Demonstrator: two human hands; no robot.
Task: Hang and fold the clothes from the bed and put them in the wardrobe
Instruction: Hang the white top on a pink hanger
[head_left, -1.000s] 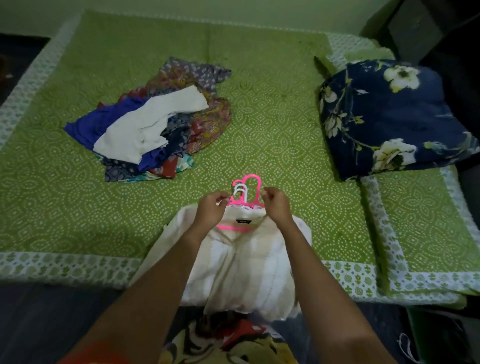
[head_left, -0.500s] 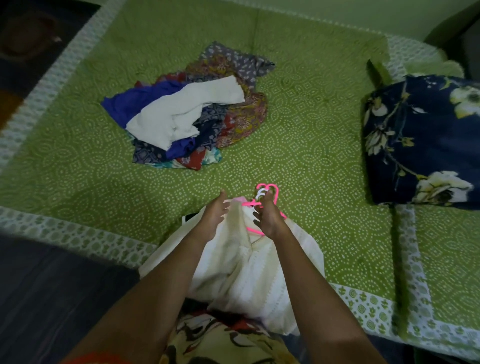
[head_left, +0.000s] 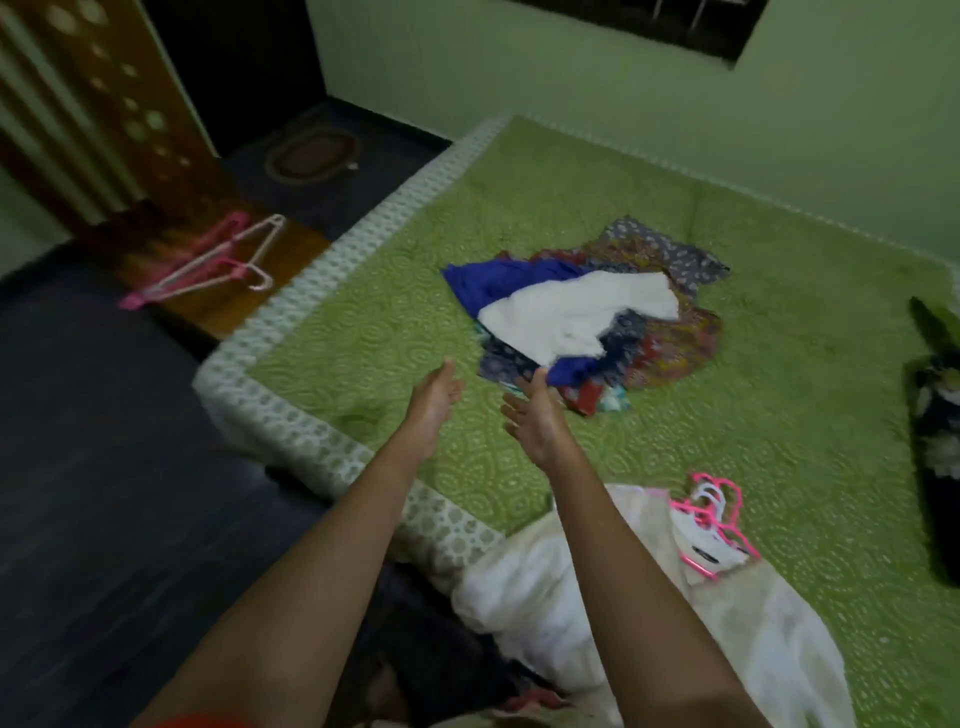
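We see a pale green wall (head_left: 519, 78) across the back, with the lower edge of a dark window frame (head_left: 649, 26) at the top. On the dark floor (head_left: 104, 467) to the left lies an oval mat (head_left: 311, 155), just before a black doorway (head_left: 234, 57). At the far left stands a brown wooden panel (head_left: 78, 114) with pale stripes and round spots; we cannot tell what it belongs to. At the right edge we make out a navy floral pillow (head_left: 935, 441), blurred and cut off.
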